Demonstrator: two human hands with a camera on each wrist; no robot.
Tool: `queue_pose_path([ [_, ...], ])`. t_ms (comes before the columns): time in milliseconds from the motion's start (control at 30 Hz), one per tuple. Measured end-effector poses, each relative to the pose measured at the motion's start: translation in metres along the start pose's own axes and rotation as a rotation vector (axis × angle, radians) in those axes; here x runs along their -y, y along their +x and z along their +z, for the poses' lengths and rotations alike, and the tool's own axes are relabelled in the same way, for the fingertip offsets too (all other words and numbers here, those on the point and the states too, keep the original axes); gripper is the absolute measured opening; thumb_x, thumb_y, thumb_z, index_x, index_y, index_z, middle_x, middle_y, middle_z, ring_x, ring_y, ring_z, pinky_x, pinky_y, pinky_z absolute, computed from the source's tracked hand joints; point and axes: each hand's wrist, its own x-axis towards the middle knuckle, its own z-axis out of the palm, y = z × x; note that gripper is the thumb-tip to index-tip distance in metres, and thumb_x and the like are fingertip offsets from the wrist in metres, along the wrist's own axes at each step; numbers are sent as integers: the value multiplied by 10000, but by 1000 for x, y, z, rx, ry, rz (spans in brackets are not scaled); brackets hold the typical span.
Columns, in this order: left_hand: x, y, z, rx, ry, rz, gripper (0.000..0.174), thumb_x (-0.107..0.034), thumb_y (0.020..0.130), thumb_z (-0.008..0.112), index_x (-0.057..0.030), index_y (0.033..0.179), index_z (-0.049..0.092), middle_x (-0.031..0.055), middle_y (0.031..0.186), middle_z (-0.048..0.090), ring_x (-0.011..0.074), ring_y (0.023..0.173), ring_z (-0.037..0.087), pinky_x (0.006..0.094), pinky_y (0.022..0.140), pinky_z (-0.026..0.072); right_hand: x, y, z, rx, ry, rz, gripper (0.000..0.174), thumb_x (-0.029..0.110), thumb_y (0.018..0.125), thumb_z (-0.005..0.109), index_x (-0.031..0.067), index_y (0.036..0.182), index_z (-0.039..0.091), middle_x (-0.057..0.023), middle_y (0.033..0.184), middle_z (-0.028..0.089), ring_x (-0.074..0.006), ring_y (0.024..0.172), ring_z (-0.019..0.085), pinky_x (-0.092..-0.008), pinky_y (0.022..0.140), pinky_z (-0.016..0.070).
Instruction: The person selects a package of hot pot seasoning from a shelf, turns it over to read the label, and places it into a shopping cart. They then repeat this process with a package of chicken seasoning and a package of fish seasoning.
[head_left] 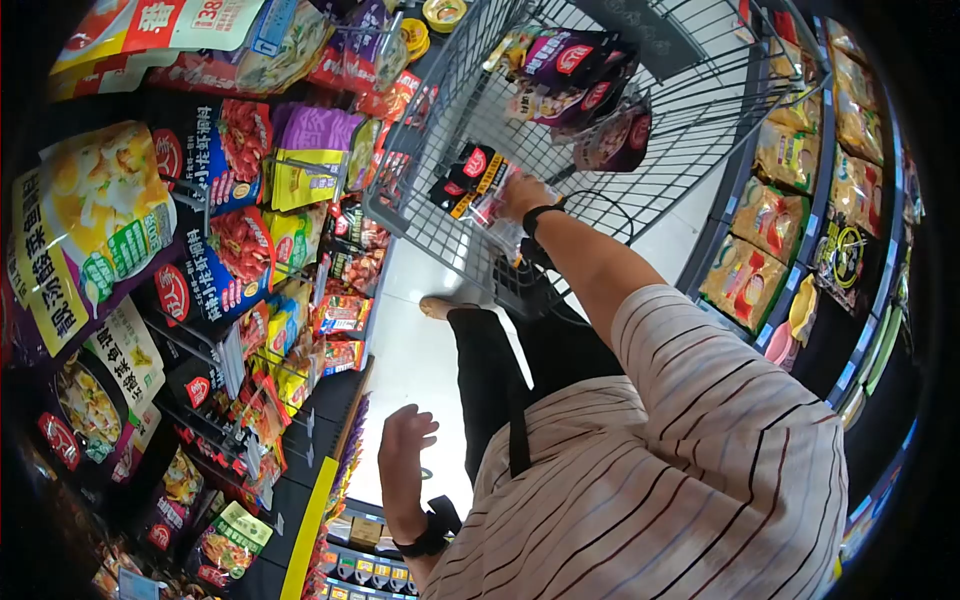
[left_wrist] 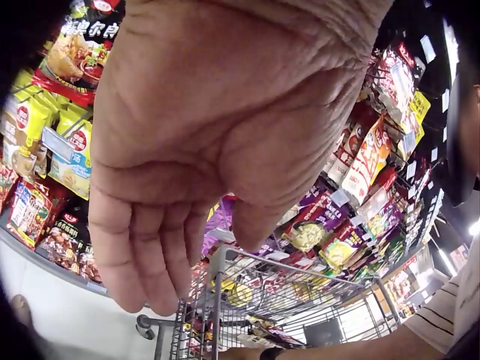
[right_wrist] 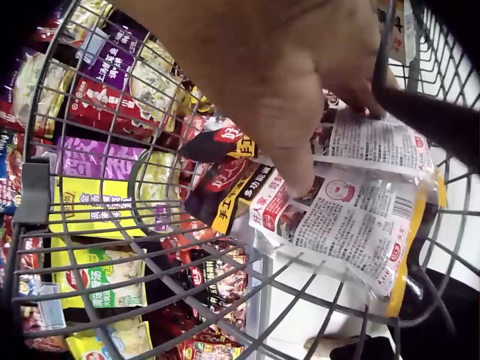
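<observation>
Inside the wire shopping cart (head_left: 440, 240), my right hand (head_left: 527, 195) holds a pair of clear-backed seasoning packets (right_wrist: 341, 221) with black tops and yellow bands. The right wrist view shows a fingertip bent down on the printed back of one packet, with other fingers at the second; part of the grip is hidden. Purple-and-black food pouches (head_left: 570, 62) lie farther along in the cart. My left hand (head_left: 405, 465) hangs beside my body with loosely bent fingers. Its palm (left_wrist: 217, 127) fills much of the left wrist view and holds nothing.
Hanging pouches (head_left: 100, 215) crowd the shelf rack on the left, close to the cart. Packaged goods (head_left: 765, 215) line the shelves on the right. White floor (head_left: 405, 350) shows between the rack and my legs. A yellow strip (head_left: 310, 530) edges the lower left shelf.
</observation>
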Motion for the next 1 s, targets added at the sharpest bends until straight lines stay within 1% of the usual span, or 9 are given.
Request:
queue_pose_path([
  [233, 3, 9, -2, 9, 13, 31, 376, -242, 975, 551, 36, 1228, 561, 139, 1081, 658, 228, 989, 671, 337, 851, 533, -10, 43, 33, -114, -25, -31, 365, 208, 850, 697, -4, 1133, 609, -192, 1159, 671, -358, 1071, 664, -413, 873, 557],
  [333, 4, 9, -3, 33, 14, 54, 373, -241, 986, 545, 40, 1231, 557, 141, 1087, 656, 228, 985, 670, 335, 851, 535, -10, 22, 5, -33, -135, -195, 302, 193, 868, 660, 2, 1099, 628, -186, 1046, 707, -335, 1021, 686, -415, 844, 559],
  [433, 9, 9, -5, 50, 18, 73, 375, -241, 990, 549, 41, 1237, 552, 141, 1093, 656, 224, 982, 670, 333, 849, 537, -14, 21, -1, -97, -61, -232, 258, 183, 885, 619, 13, 1078, 640, -177, 986, 717, -324, 993, 691, -424, 824, 555],
  [533, 7, 9, -5, 79, 21, 113, 384, -248, 990, 558, 40, 1244, 549, 141, 1092, 656, 218, 981, 668, 332, 849, 534, -20, 18, -25, -166, 30, -275, 254, 228, 935, 564, 15, 1063, 615, -207, 1053, 688, -384, 995, 660, -465, 845, 526],
  [767, 2, 13, -15, 212, 108, 291, 442, -313, 996, 543, 32, 1271, 526, 167, 1113, 642, 233, 1015, 651, 341, 862, 514, -49, -21, -100, -235, 300, -464, 290, 289, 912, 621, 4, 965, 610, -237, 1002, 670, -402, 932, 644, -422, 792, 506],
  [800, 0, 15, -17, 232, 117, 317, 436, -306, 997, 540, 33, 1271, 526, 168, 1111, 643, 234, 1014, 651, 341, 861, 514, -50, -43, -117, -263, 367, -507, 246, 250, 910, 609, 7, 927, 576, -158, 911, 663, -317, 829, 639, -372, 739, 498],
  [900, -11, 10, -20, 281, 162, 439, 390, -269, 1014, 520, 30, 1264, 536, 162, 1103, 649, 226, 989, 652, 338, 854, 514, -57, -96, -150, -233, 724, -622, 182, 209, 910, 561, 27, 904, 545, -27, 830, 585, -187, 765, 587, -332, 709, 493],
  [933, -13, 11, -21, 300, 161, 466, 388, -274, 1016, 517, 27, 1260, 540, 155, 1105, 651, 210, 977, 650, 328, 847, 514, -56, -131, -167, -184, 817, -638, 113, 175, 909, 520, 63, 906, 536, 58, 827, 503, -89, 768, 530, -298, 713, 483],
  [1000, -18, 13, -22, 341, 160, 539, 383, -279, 1018, 515, 20, 1256, 545, 142, 1105, 655, 185, 960, 645, 311, 835, 513, -48, -210, -196, -124, 1012, -616, 86, 165, 914, 511, 85, 913, 544, 64, 836, 511, -76, 767, 524, -284, 730, 479],
])
